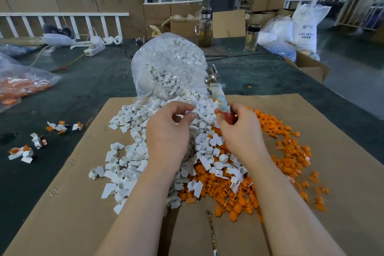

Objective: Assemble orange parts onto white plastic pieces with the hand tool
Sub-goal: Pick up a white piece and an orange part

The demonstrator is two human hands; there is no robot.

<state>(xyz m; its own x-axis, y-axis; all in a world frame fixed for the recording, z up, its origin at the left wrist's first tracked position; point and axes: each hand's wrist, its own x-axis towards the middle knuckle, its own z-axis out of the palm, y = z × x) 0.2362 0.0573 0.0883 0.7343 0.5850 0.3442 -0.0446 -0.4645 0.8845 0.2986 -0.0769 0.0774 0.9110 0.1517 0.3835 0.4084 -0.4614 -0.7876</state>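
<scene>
Both forearms are extended forward over the cardboard sheet (332, 151) laid on the desk (83, 89). The left hand (168, 131) is held back-up above the pile of white pieces (128, 164), its fingers curled inward with thumb and forefinger drawn close (whether a piece is pinched between them cannot be told). The right hand (239, 129) is gripped around the red handle of the hand tool (218, 91), whose metal head is raised and tilted away. The orange parts (291, 151) are heaped just right of the white pile, touching it. A clear bag (166, 64) of white pieces is placed behind both hands.
</scene>
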